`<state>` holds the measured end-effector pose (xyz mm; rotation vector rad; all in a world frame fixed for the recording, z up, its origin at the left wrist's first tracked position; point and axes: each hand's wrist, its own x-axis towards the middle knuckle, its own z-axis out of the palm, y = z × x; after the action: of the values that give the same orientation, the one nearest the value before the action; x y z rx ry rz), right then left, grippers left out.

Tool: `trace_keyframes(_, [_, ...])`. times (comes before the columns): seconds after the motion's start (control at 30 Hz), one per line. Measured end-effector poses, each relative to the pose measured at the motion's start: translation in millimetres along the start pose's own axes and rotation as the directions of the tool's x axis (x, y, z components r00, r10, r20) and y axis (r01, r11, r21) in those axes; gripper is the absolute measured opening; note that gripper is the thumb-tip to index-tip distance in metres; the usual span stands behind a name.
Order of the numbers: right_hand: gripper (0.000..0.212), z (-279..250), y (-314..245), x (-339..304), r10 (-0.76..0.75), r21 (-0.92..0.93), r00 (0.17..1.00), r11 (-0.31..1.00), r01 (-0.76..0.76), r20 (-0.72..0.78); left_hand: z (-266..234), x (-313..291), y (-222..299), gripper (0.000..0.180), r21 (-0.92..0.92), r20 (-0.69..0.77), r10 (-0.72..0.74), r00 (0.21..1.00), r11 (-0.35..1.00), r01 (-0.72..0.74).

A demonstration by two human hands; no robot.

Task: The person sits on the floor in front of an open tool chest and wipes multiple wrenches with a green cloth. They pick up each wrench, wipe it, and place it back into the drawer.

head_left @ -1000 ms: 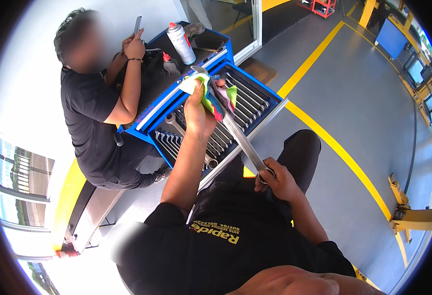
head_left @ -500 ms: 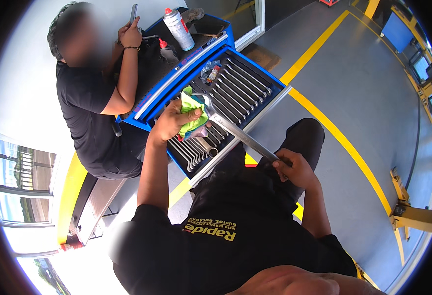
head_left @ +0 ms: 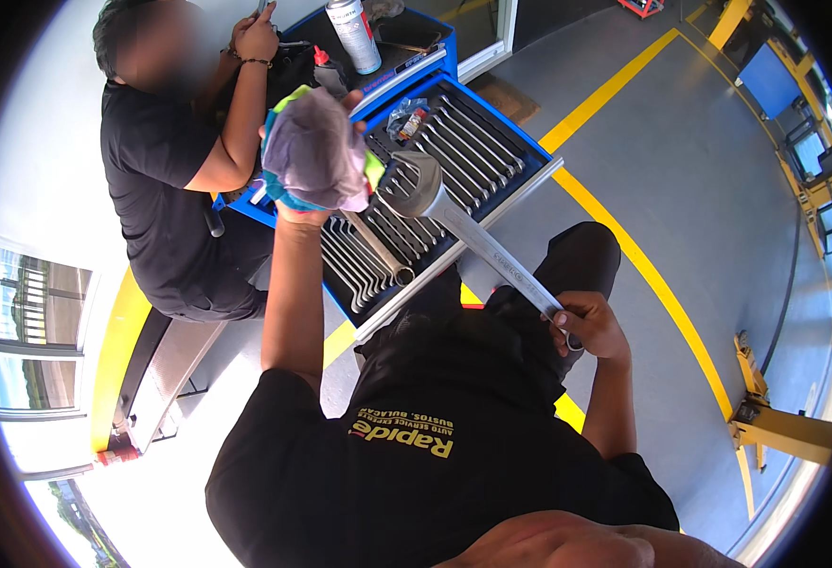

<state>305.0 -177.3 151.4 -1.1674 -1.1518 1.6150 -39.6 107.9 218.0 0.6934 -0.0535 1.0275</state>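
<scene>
My left hand is wrapped round a bundle of cloth rags, mauve, teal and lime green. The bundle hides most of its fingers. In my right hand is the lower end of a large silver combination wrench. Its wide open-end jaw points up and left, over an open tool drawer, apart from the rags. Below the jaw, rows of smaller wrenches lie in the drawer's black tray. A larger wrench lies among them, partly behind my left hand.
The drawer belongs to a blue tool cabinet. On top stand a white spray can and a dark bottle with a red nozzle. A person in black sits at the left, holding a phone. Yellow lines cross the grey floor.
My left hand has lifted the rags up and left, off the wrench jaw, turning their mauve side into view. The wrench stays in my right hand, its jaw now bare.
</scene>
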Motion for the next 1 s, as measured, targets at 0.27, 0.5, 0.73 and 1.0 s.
trace_keyframes(0.27, [0.04,84,46,39,-0.033,0.589,0.964,0.797,-0.135,0.266,13,15,-104,0.057,-0.296,0.066,-0.075,0.995,0.951,0.092])
trace_keyframes(0.5, [0.036,48,46,20,0.153,0.594,0.913,0.717,-0.365,0.378,-20,30,-41,0.056,0.707,-0.252,0.528,0.811,0.673,-0.218])
trace_keyframes(0.73, [0.023,6,21,71,0.132,-0.405,0.92,0.868,-0.287,-0.369,-111,-31,-25,0.054,0.276,-0.399,0.019,0.917,0.956,0.1])
trace_keyframes(1.0, [0.023,-77,25,293,-0.369,-0.905,0.836,0.291,-0.312,-0.407,-199,-141,-93,0.05,-0.034,-0.761,-0.346,0.549,0.866,0.498])
